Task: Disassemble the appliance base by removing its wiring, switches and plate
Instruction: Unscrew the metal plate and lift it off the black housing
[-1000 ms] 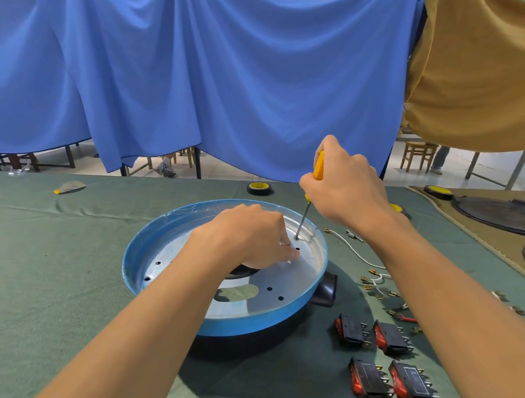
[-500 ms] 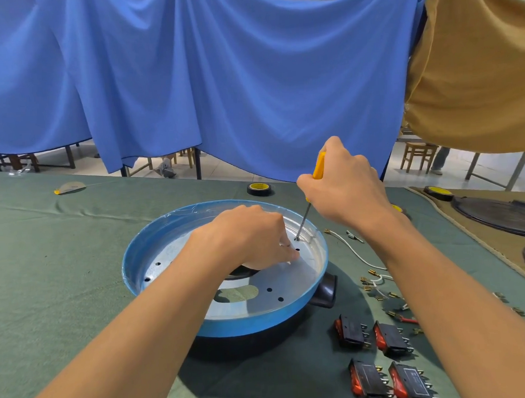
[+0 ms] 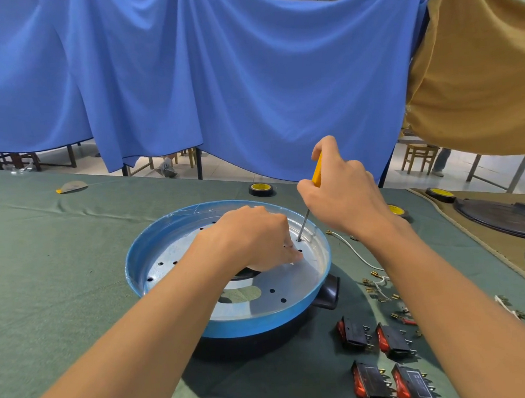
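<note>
The round blue appliance base (image 3: pixel 131 268) sits on the green cloth in front of me, with a perforated silver plate (image 3: pixel 291 281) inside it. My left hand (image 3: pixel 251 236) lies on the plate with curled fingers, fingertips down beside a screw hole. My right hand (image 3: pixel 344 200) grips a yellow-handled screwdriver (image 3: pixel 317 172); its shaft slants down to a screw near the plate's far right edge. Several black-and-red rocker switches (image 3: pixel 354 331) lie to the right of the base. A loose white wire (image 3: pixel 355 253) and small brass terminals (image 3: pixel 377 287) lie beyond them.
A black knob (image 3: pixel 330 291) sticks out of the base's right side. Tape rolls sit at the back (image 3: pixel 261 189) and right (image 3: pixel 439 194). Black lids (image 3: pixel 502 218) rest on a tan mat at the far right. Blue and tan cloths hang behind the table.
My right hand has shifted slightly on the screwdriver, whose tip stays at the same screw. My left hand and the base have not moved.
</note>
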`<state>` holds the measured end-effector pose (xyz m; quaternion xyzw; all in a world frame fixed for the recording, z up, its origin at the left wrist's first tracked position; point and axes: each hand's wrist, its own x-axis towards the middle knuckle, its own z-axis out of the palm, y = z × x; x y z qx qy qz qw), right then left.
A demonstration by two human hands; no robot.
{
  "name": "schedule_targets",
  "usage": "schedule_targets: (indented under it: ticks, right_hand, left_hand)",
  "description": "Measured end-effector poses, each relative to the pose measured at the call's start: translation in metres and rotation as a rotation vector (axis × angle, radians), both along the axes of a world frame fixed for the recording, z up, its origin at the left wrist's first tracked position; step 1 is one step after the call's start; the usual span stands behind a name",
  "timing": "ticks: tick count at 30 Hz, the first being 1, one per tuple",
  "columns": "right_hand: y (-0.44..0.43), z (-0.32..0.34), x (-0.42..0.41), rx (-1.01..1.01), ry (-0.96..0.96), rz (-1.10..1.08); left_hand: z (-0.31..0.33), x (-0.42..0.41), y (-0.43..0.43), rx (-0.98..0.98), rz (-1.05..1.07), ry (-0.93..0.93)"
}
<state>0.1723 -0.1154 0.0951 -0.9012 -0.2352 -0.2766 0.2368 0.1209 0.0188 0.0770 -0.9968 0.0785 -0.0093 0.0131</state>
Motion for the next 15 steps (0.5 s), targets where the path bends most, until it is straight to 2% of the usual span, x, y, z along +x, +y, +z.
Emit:
schedule_targets:
  ticks: [3, 7, 10, 15]
  right_hand:
    - [0.000, 0.000, 0.001, 0.006, -0.003, 0.018]
    - [-0.004, 0.003, 0.000, 0.017, -0.002, -0.080]
    - [-0.004, 0.004, -0.001, 0.051, 0.061, -0.069]
    - [-0.002, 0.008, -0.004, 0.068, 0.104, -0.053]
  left_hand:
    - [0.000, 0.001, 0.003, 0.009, -0.006, -0.014]
    - [0.001, 0.000, 0.008, 0.028, -0.027, 0.035]
    - [0.005, 0.002, 0.011, 0.010, -0.017, 0.061]
    - [0.015, 0.018, 0.010, 0.069, 0.042, -0.009]
